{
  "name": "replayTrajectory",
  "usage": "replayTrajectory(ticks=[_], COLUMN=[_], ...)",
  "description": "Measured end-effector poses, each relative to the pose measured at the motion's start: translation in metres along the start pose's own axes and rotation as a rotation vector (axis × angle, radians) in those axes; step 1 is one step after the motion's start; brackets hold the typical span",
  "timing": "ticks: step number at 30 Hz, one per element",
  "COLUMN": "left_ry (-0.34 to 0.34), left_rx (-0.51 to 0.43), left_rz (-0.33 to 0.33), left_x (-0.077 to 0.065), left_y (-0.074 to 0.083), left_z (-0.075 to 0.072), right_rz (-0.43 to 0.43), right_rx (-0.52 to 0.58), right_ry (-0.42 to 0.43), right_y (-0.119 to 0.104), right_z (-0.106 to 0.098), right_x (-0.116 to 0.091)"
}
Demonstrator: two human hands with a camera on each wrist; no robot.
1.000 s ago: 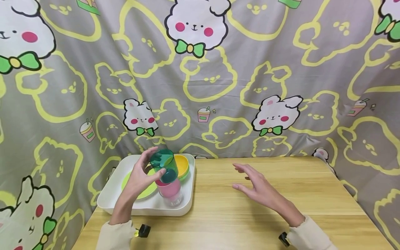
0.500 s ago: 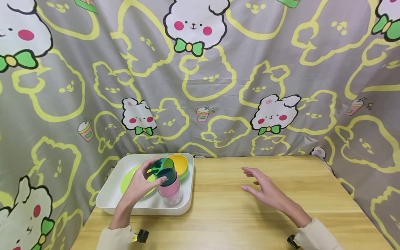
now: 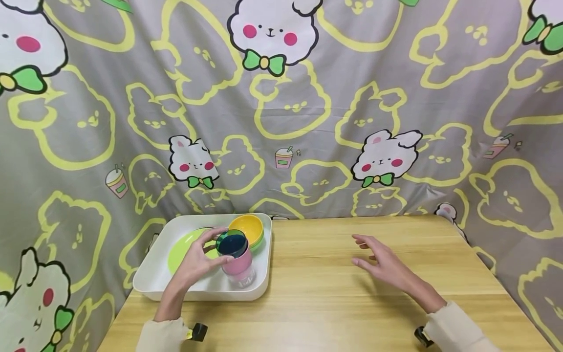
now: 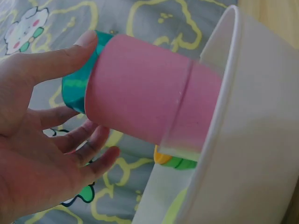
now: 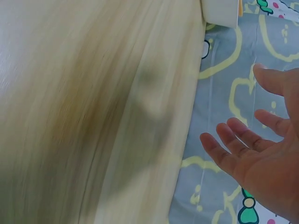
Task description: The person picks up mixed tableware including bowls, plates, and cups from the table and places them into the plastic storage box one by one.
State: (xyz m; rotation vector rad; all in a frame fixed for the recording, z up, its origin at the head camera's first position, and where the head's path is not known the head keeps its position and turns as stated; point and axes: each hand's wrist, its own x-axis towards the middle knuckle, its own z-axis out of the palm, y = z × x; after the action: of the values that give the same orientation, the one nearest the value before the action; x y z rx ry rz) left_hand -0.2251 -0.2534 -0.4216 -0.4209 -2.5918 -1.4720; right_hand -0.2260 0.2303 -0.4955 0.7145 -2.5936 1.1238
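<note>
My left hand (image 3: pixel 193 261) holds a teal see-through cup (image 3: pixel 231 243) near its rim, thumb on one side and fingers on the other. Most of the teal cup is nested inside a pink cup (image 4: pixel 140 88), so only its upper band (image 4: pixel 77 91) shows in the left wrist view. Below, the pink cup sits in a clear cup (image 3: pixel 244 280), and this stack stands in the front right part of a white tray (image 3: pixel 149 278). My right hand (image 3: pixel 382 261) hovers over the table to the right, fingers relaxed and holding nothing.
Beside the stack in the tray lies a lime-green plate (image 3: pixel 179 252). Behind it, a yellow-orange bowl (image 3: pixel 248 227) is nested in a green bowl (image 3: pixel 257 246). The tray rests at the left of a wooden table (image 3: pixel 316 288), with a patterned curtain (image 3: pixel 299 117) behind.
My left hand has lowered the teal cup from above the pink cup down into it. My right hand has drifted right, away from the tray, still relaxed.
</note>
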Motion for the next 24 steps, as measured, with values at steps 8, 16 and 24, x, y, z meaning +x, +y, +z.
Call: replayTrajectory(ticks=[8, 16, 24], left_ry=[-0.040, -0.058, 0.078], left_rx=[0.012, -0.025, 0.183], left_rz=[-0.045, 0.021, 0.115], left_x=[-0.003, -0.009, -0.009], left_y=[-0.005, -0.024, -0.049], left_z=[0.000, -0.014, -0.030], right_rz=[0.030, 0.037, 0.031], right_rx=[-0.008, -0.045, -0.194], right_ry=[0.003, 0.026, 0.050], right_y=[0.010, 0.020, 0.022], right_z=[-0.003, 0.002, -0.006], right_x=[-0.009, -0.009, -0.008])
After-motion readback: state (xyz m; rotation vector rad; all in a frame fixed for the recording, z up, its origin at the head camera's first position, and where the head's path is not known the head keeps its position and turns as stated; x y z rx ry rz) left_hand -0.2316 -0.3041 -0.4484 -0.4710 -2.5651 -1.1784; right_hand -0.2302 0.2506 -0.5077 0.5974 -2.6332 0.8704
